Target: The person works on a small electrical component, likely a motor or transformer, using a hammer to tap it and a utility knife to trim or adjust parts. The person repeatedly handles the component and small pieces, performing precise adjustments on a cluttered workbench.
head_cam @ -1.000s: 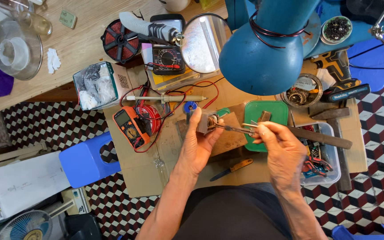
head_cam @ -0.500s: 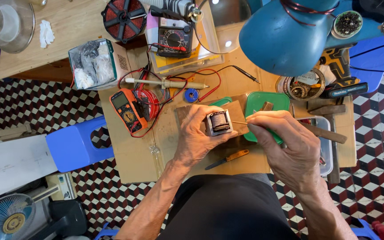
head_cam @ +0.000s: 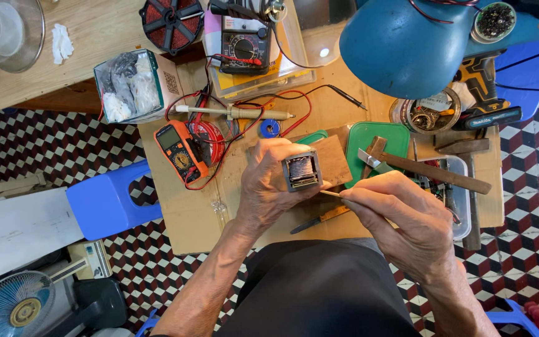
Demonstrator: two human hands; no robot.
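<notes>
From up here I look down on my two hands over the cardboard bench (head_cam: 182,212); the right hand (head_cam: 400,224) is nearest, fingers pinched shut around a thin stick (head_cam: 330,194), its tip pointing left and just touching the lower edge of the coil (head_cam: 301,171); the left hand (head_cam: 269,187) is curled closed around that coil, a small square core with wire wound inside, held upright above the bench with its open face toward me; I think a thumb braces its left side, though the grip behind it is hidden. Just below the coil a knife (head_cam: 319,218) lies flat on the cardboard; behind the coil sits a wooden block (head_cam: 335,159), and beside that a green lid (head_cam: 385,140) with a hammer (head_cam: 425,167) lying across it. To the left, well apart from the hands, an orange meter (head_cam: 179,151) rests with red leads looped around it; beyond it a soldering iron (head_cam: 238,113) lies crosswise, a blue tape roll (head_cam: 271,128) near its tip. Farther off stands a black meter (head_cam: 243,45) on a clear tray, a blue lamp (head_cam: 410,43) hanging over the right side; a blue stool (head_cam: 104,203) stands on the checkered floor at left.
</notes>
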